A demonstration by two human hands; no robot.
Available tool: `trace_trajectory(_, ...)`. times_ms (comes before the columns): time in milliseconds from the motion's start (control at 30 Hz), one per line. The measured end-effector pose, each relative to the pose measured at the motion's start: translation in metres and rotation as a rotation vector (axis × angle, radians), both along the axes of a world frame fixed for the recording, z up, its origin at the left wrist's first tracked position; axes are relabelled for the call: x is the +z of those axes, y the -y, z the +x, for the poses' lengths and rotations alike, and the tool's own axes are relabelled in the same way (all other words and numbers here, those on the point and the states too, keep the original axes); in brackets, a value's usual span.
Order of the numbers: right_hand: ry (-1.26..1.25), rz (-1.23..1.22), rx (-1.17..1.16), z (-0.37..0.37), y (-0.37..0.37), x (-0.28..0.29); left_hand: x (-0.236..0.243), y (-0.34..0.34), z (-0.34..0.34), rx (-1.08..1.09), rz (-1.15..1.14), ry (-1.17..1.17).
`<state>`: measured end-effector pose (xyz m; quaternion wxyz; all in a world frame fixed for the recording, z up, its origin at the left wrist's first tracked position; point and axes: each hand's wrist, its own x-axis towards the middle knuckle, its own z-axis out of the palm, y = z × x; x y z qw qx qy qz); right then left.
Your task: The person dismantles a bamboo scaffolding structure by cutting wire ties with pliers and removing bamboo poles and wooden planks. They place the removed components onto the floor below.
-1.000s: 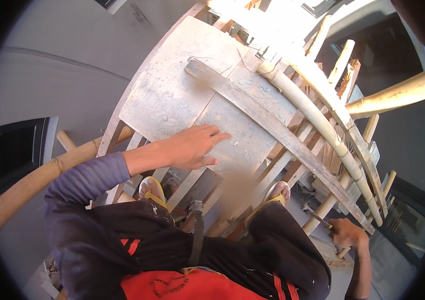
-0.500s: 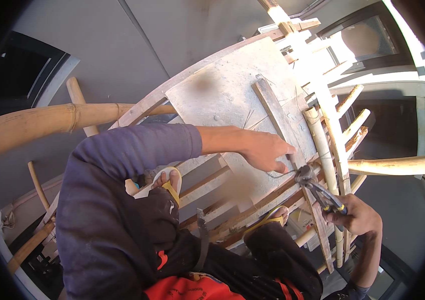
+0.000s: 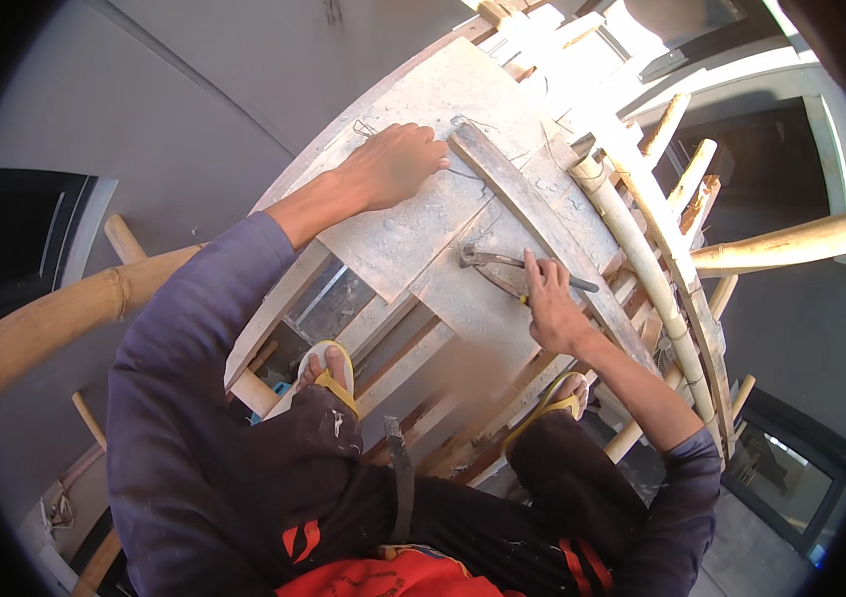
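My left hand (image 3: 398, 166) is closed low over the far part of a dusty plywood board (image 3: 473, 85). A thin bent wire (image 3: 364, 128) sticks out beside its knuckles, and more thin wire lies in front of the fingertips. In my right hand (image 3: 554, 310) is a pair of end-cutting pincers (image 3: 503, 261). Their dark head points left, above the board, and their handles are spread apart. Just beyond the right hand a narrow wooden batten (image 3: 518, 189) slants across the board.
Bamboo poles (image 3: 632, 239) and timber strips frame the right side; a thick bamboo pole (image 3: 75, 308) crosses at left. Below the board, timber slats (image 3: 408, 363) have open gaps between them. My sandalled feet (image 3: 328, 368) stand on the slats. A grey wall (image 3: 184, 129) rises at left.
My left hand has moved away from the pincers, far and to the left. My right hand has brought the pincers leftward over the board. The view has shifted too.
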<state>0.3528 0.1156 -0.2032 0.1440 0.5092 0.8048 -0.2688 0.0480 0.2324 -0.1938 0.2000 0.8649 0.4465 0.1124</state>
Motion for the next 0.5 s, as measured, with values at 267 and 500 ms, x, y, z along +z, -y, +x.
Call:
trace_trajectory(267,0.060,0.235,0.020,0.016,0.037,-0.046,-0.057,0.041,0.019,-0.163,0.199,-0.125)
trace_trajectory(500,-0.193,0.268,-0.009,0.039,0.040,-0.031,-0.095,0.108,0.019,0.107,-0.080,0.061)
